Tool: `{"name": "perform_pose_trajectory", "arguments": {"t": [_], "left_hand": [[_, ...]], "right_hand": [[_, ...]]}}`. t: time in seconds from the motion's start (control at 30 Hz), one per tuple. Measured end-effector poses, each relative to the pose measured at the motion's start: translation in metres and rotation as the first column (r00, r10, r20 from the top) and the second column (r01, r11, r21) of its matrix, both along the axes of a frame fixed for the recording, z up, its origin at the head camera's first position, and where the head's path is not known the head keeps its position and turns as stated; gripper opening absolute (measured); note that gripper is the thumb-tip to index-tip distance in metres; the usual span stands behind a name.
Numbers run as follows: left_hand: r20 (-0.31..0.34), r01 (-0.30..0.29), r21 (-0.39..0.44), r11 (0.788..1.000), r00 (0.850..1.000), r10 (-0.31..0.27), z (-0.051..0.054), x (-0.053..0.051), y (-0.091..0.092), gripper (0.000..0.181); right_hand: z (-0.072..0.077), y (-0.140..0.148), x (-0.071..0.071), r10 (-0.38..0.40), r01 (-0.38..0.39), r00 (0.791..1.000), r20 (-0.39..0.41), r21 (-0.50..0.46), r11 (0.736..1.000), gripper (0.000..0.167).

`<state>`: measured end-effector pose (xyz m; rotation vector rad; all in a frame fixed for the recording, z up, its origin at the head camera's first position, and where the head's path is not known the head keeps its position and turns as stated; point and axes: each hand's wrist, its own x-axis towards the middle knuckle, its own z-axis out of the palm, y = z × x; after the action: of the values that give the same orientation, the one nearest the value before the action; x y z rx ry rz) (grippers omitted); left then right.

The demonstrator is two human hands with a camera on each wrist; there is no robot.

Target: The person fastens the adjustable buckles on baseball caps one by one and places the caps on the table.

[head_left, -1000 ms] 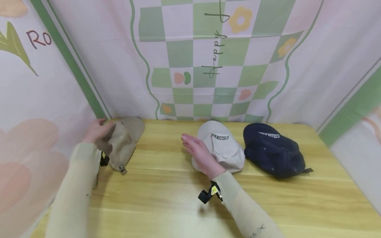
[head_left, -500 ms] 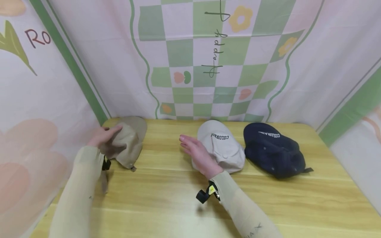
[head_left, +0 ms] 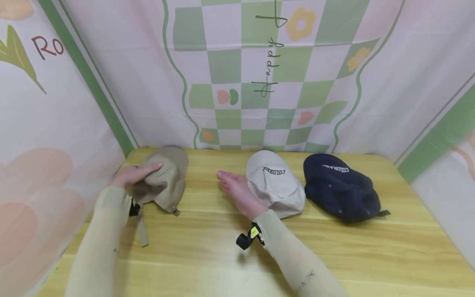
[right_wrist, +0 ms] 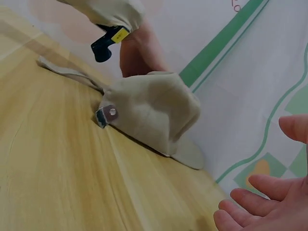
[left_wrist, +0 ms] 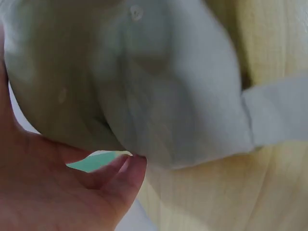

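Note:
A khaki baseball cap point(head_left: 165, 177) lies at the left back of the wooden table, brim toward the back wall, its strap loose on the near side. My left hand point(head_left: 133, 175) grips its left side, one digit stretched over the crown; in the left wrist view the bent fingertips point(left_wrist: 132, 166) meet the cap's edge. My right hand point(head_left: 237, 194), fingers extended and holding nothing, hovers left of a white "COLORADO" cap point(head_left: 274, 185) and partly overlaps it in view. The right wrist view shows the khaki cap point(right_wrist: 149, 108) ahead of the right hand point(right_wrist: 269, 202).
Right of the white cap lies a navy cap point(head_left: 339, 189) with similar lettering, nearly touching it. A patterned cloth wall point(head_left: 256, 82) closes off the back, with more cloth at both sides. The wooden table point(head_left: 208, 255) stretches toward me.
The khaki cap has shifted right along the table with my left hand, its strap swinging into view. My right hand has drifted slightly left. The white and navy caps have stayed put.

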<state>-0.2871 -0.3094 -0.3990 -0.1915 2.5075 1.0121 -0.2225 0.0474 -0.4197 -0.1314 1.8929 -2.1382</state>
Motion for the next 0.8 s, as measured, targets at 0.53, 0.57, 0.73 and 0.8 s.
{"name": "perform_pose_trajectory", "arguments": {"t": [0.53, 0.57, 0.73, 0.8], "left_hand": [[-0.086, -0.174, -0.135, 0.975, 0.983, 0.164, -0.009, 0.002, 0.010, 0.116], [-0.086, -0.188, -0.148, 0.971, 0.980, 0.177, -0.010, 0.002, 0.010, 0.117], [-0.083, -0.241, -0.147, 0.959, 0.969, 0.231, -0.009, 0.004, 0.011, 0.120], [-0.058, -0.240, -0.112, 0.964, 0.970, 0.234, -0.007, 0.006, 0.013, 0.123]], "right_hand": [[-0.005, -0.023, -0.018, 0.046, -0.045, 0.990, 0.136, -0.010, 0.999, 0.067], [-0.005, -0.025, -0.019, 0.050, -0.049, 0.989, 0.142, -0.015, 0.999, 0.068], [-0.007, -0.034, -0.019, 0.064, -0.060, 0.987, 0.150, -0.034, 0.998, 0.068], [-0.009, -0.035, -0.020, 0.077, -0.074, 0.986, 0.147, -0.022, 0.997, 0.066]]}}
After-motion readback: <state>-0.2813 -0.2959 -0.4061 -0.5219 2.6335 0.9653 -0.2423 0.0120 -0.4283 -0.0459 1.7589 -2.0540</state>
